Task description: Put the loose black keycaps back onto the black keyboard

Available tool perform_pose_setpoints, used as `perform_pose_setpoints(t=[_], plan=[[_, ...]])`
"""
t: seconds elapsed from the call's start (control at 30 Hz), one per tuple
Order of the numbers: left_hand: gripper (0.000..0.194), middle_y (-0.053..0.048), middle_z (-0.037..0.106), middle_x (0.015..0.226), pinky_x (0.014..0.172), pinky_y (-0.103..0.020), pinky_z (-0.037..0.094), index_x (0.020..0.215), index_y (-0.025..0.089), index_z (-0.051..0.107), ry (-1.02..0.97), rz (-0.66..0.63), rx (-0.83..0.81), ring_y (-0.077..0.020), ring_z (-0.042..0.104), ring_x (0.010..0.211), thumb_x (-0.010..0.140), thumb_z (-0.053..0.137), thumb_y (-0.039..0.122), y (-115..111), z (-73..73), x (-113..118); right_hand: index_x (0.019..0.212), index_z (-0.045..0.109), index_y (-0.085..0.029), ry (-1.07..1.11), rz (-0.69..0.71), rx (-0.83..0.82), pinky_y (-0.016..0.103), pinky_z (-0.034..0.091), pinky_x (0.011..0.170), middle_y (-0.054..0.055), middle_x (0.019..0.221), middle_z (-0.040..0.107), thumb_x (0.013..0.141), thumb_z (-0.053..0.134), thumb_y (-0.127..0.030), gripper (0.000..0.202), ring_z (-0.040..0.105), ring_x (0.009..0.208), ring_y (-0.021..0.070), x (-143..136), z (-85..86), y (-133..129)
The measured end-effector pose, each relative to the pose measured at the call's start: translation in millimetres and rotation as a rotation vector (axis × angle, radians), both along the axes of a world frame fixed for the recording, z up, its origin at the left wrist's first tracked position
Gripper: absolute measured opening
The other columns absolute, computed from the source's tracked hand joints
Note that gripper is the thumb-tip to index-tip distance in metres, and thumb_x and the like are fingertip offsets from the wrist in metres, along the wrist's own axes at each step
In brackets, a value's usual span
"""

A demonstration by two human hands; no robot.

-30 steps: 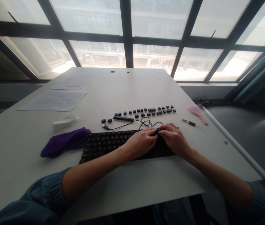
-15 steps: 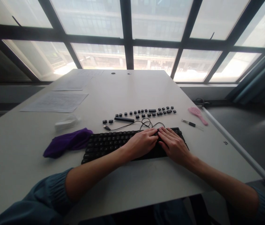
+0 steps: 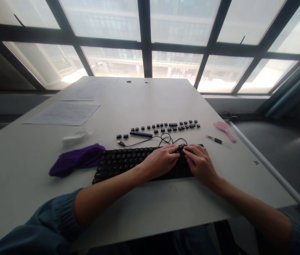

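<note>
Just now, the right hand (image 3: 199, 164) has its fingers bent and drawn partly together at the upper right of the black keyboard (image 3: 120, 161); half a second ago it lay flatter, its fingers almost against the left hand (image 3: 162, 161). A narrow gap has opened between the two sets of fingertips, and a dark keycap (image 3: 181, 147) shows there, so the contact looks more like fingering one small spot than pressing with the whole hand. The left hand is loosely half closed over the keys, fingertips near that cap; whether either hand actually grips it, I can't quite tell, as the black parts blend together.

Below the fingers, the keyboard's right part seems to lack caps, though it is rather dark. Just beyond its far edge runs a looped cable (image 3: 136, 143) ending in a USB plug (image 3: 121, 143), and past that lie rows of loose keycaps (image 3: 156, 131), with a long bar key (image 3: 141, 134) among them. To the right are a slim wire-ended tool (image 3: 217, 140) and a pink brush (image 3: 224, 130) (an odd neighbour for keys); to the left, a purple cloth (image 3: 77, 160) beside the keyboard.
</note>
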State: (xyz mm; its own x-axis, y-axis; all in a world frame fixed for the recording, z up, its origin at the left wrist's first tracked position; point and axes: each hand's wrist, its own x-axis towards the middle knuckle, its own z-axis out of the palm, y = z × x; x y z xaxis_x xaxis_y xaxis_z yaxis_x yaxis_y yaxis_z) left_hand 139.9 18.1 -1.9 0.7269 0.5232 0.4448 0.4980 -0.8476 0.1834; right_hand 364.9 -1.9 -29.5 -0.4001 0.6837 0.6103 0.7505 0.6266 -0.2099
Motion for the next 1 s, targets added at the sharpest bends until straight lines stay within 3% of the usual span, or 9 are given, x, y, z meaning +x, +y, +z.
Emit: perform_pose_setpoints(t=[0.33,0.7,1.0], plan=[[0.02,-0.015,0.068,0.131,0.109,-0.041,0.054,0.102,0.015,0.074,-0.014,-0.002,0.005,-0.0271,0.065,0.124,0.098,0.054,0.016,-0.2,-0.5,-0.1,0.106,0.076,-0.021,-0.038,-0.024,0.008,0.043,0.043,0.092,0.007,0.102,0.074,0.099,0.056,-0.016,0.022,0.06,0.102,0.0256,-8.0,6.1,6.3],[0.023,-0.015,0.067,0.134,0.112,-0.043,0.052,0.104,0.016,0.075,-0.021,-0.001,-0.011,-0.0271,0.063,0.127,0.099,0.052,0.018,1.1,-2.8,0.0,0.087,0.076,-0.024,0.194,0.041,-0.115,0.043,0.052,0.086,0.006,0.092,0.076,0.097,0.06,-0.019,0.019,0.064,0.091,0.0244,-2.6,8.8,16.4],[0.024,-0.013,0.067,0.133,0.112,-0.04,0.051,0.108,0.017,0.074,-0.007,0.004,-0.024,-0.0262,0.062,0.129,0.099,0.052,0.019,2.3,-4.9,0.0,0.086,0.075,-0.022,0.134,0.077,-0.091,0.042,0.051,0.087,0.005,0.094,0.077,0.097,0.06,-0.017,0.019,0.066,0.09,0.0228,-3.3,10.4,17.5]])
